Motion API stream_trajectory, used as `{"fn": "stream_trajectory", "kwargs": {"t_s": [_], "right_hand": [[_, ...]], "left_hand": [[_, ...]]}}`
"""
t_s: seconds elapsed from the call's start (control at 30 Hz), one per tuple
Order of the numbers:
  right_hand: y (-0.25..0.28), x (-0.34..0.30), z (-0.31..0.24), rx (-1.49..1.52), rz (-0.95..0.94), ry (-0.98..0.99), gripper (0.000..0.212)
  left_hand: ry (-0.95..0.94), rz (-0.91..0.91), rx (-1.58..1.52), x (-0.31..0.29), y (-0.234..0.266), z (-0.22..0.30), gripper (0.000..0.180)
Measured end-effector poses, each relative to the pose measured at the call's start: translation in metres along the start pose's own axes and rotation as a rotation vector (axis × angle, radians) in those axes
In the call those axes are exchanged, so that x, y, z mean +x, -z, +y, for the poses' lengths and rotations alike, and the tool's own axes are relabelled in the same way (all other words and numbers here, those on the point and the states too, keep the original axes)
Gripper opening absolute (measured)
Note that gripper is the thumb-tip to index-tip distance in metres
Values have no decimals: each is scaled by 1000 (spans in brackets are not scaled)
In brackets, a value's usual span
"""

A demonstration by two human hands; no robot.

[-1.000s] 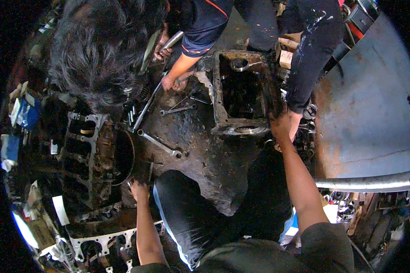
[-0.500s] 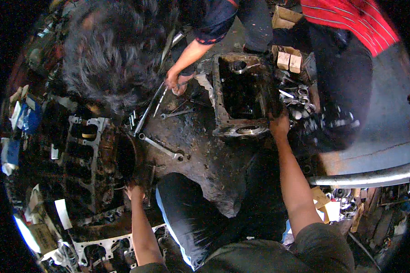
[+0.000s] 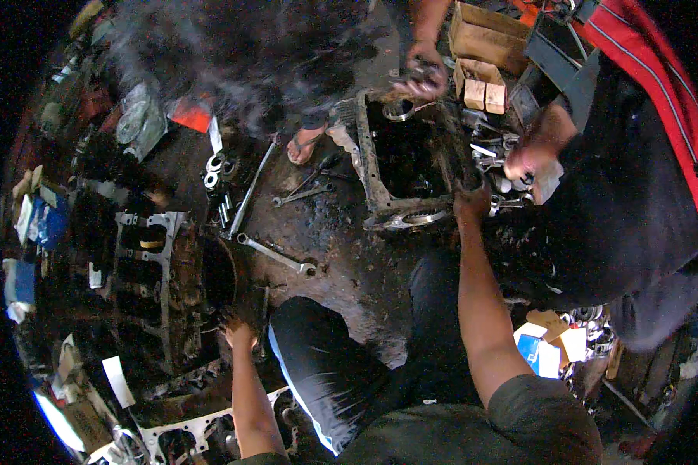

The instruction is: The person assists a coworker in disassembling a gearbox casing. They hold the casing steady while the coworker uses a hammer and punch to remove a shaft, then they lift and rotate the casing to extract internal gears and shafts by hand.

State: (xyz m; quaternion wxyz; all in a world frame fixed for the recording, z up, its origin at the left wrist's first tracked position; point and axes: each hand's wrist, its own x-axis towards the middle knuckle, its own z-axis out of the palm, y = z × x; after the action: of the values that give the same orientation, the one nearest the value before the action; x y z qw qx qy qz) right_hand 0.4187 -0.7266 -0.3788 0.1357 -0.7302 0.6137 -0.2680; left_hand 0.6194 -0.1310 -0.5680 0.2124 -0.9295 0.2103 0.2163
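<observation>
An open engine block (image 3: 367, 167) with a dark hollow stands in front of me, right of the middle. My right hand (image 3: 471, 203) grips its near right corner, the fingertips dark and partly lost in shadow. To my left is another engine block (image 3: 165, 279) with bearing saddles along it. My left hand (image 3: 239, 333) rests against its near right edge, fingers loosely stretched and holding nothing I can see. A metal ring (image 3: 398, 111) lies inside the far end of the front block, and a round metal ring (image 3: 425, 219) sits at its near end.
A combination wrench (image 3: 275, 253), a long bar (image 3: 254, 186) and a smaller wrench (image 3: 302, 194) lie on the floor. One co-worker's hand (image 3: 426, 74) hovers over the front block's far end. Another's hand (image 3: 531, 159) is above loose metal parts. Cardboard boxes (image 3: 488, 39) stand behind.
The far co-worker's hand has left the long bar and moved right, above the front block. The person in red has leaned nearer, a hand now over the metal parts. My hands barely shift.
</observation>
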Motion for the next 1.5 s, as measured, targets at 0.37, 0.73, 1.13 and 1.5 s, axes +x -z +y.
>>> {"fn": "stream_trajectory", "kwargs": {"t_s": [0.37, 0.73, 1.13, 1.5], "right_hand": [[-6, -5, -3, -93, 212, 102, 66], [2, -6, -7, -19, 126, 33, 65], [9, -6, -12, 2, 100, 18, 66], [8, -4, -6, 52, 92, 108, 64]], "left_hand": [[48, -210, -142, 11, -4, 1, 77], [-48, -169, -13, 6, 5, -4, 72], [-1, -135, -59, 6, 6, -3, 79], [91, -343, 22, 21, -3, -1, 75]]}}
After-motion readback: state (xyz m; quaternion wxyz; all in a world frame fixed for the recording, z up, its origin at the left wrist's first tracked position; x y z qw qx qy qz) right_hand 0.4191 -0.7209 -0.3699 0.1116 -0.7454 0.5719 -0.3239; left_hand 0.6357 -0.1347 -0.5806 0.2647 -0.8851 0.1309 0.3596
